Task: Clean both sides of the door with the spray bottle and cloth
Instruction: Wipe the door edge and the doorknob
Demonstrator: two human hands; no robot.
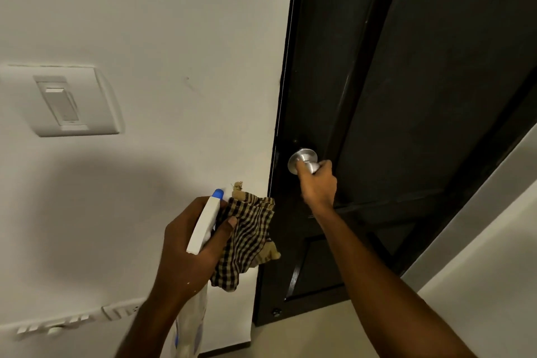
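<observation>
My right hand (316, 183) grips the silver knob (302, 160) of the dark door (406, 81). My left hand (189, 244) holds the bottle (205, 222) and checked cloth (247, 238) together, near the door's edge. No spray or wiping shows on the door, so I judge the cleaning is hardly begun, both sides left.

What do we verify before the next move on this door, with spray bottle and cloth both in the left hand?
1. Right hand grips the round silver metal door knob: ok.
2. Left hand holds the white spray bottle with blue nozzle: ok.
3. Black-and-tan checked cloth pinched in the same hand: ok.
4. Dark panelled door unlatched: cannot tell.
5. A hand free for wiping: not ok, both occupied.
</observation>
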